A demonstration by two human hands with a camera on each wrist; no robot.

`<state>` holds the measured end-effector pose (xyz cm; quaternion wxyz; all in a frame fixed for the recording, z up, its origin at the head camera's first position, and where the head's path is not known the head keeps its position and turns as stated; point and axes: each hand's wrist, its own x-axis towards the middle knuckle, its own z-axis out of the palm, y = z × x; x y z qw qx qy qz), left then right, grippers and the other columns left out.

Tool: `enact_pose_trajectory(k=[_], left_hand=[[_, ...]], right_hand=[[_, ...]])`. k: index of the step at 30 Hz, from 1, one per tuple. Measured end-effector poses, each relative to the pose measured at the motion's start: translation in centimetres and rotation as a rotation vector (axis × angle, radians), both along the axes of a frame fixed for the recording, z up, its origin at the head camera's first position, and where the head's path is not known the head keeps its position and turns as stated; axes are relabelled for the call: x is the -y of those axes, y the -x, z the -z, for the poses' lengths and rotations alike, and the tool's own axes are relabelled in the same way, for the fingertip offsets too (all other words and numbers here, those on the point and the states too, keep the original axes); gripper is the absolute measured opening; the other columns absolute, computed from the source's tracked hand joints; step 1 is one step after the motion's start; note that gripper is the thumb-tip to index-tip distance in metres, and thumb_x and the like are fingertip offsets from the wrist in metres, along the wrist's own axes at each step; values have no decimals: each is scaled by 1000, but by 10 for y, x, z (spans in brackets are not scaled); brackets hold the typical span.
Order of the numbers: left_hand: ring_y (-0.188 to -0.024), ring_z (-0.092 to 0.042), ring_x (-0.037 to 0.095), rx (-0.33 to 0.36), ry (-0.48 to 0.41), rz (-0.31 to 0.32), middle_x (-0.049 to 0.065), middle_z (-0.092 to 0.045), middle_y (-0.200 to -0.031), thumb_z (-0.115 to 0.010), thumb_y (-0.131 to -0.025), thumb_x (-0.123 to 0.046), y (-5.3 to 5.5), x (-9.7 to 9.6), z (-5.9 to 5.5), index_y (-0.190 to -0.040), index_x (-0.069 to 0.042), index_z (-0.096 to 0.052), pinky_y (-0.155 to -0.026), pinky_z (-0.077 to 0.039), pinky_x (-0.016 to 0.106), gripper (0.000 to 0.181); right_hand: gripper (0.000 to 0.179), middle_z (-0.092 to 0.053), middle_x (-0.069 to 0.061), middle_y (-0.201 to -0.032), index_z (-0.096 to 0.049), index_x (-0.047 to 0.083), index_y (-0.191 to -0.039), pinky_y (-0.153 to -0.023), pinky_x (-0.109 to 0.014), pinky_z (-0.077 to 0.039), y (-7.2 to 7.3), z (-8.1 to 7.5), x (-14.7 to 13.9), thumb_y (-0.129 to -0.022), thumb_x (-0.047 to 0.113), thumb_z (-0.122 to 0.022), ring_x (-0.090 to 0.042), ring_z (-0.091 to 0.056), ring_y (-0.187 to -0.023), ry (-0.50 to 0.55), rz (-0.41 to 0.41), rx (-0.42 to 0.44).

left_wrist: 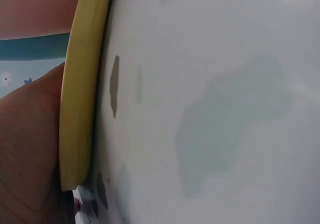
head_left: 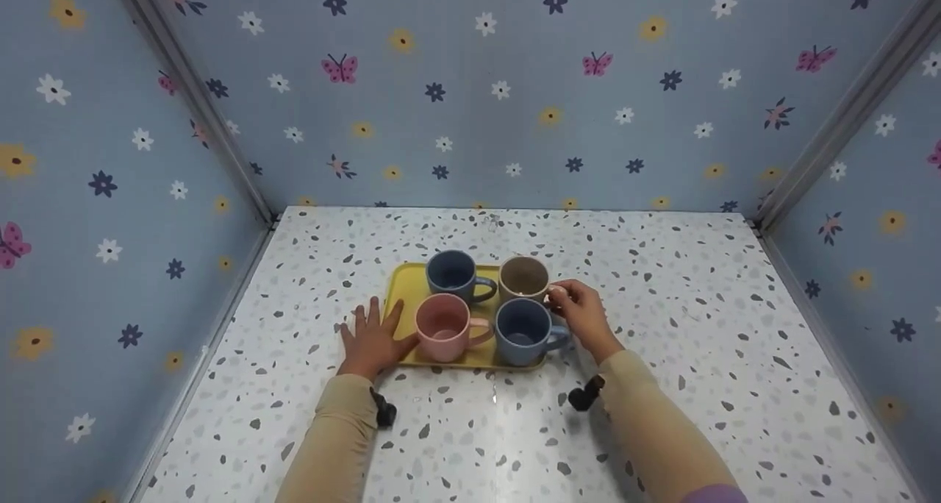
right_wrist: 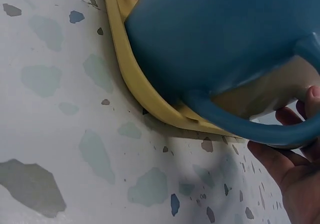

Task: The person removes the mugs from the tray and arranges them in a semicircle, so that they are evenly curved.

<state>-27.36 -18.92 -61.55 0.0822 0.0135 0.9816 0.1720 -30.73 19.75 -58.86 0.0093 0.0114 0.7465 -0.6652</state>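
A yellow tray (head_left: 412, 282) bears two rows of mugs. At the back stand a dark blue mug (head_left: 451, 273) and a beige-brown mug (head_left: 523, 276); at the front, a pink mug (head_left: 443, 328) and a lighter blue mug (head_left: 523, 332). My right hand (head_left: 583, 313) pinches the brown mug at its right side, where the fingers hide the handle. In the right wrist view, the blue mug's handle (right_wrist: 260, 129) passes in front of those fingers. My left hand (head_left: 373, 343) lies with fingers spread at the tray's left edge, its thumb reaching over the rim beside the pink mug.
Beneath the tray is a white speckled table (head_left: 470, 429). Flower-patterned panels (head_left: 470, 120) enclose it at the back and both sides, with grey metal posts at the corners. A dark wrist camera (head_left: 586, 394) sits by the right cuff, another (head_left: 384, 410) by the left.
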Motion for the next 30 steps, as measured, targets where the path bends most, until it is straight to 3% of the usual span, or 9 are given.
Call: enact_pose_trajectory(k=[9,19,26,30], left_hand=[[-150,4,52,26,-23,-1,24,1,-167,-43,-90,-80,-1,-1,1,-163,-28,-19,-112,7,76,93],[-151,6,52,20,-18,-3,24,2,-167,-40,-88,-83,4,0,-3,-163,-29,-19,-112,9,75,96],[-151,0,52,-3,6,0,25,-2,-167,-44,-90,-78,1,0,-4,-163,-27,-22,-113,2,76,92],[-150,2,53,5,-11,-5,26,-1,-166,-43,-89,-81,-2,-1,-4,-163,-26,-22,-113,4,76,94]], right_hand=[[26,-65,-25,-113,-63,-6,-114,-96,-46,-55,-5,-6,-6,-102,17,-61,-39,-67,-109,57,34,12],[27,-67,-24,-113,-62,-6,-114,-94,-45,-56,-3,-24,-20,-103,19,-59,-40,-67,-110,21,45,-68],[27,-67,-19,-114,-62,-4,-116,-96,-41,-56,-3,-27,-32,-104,19,-58,-27,-69,-107,23,56,-39],[27,-65,-18,-114,-60,-5,-116,-98,-42,-54,-5,-25,-42,-103,19,-58,-23,-68,-105,37,65,-24]])
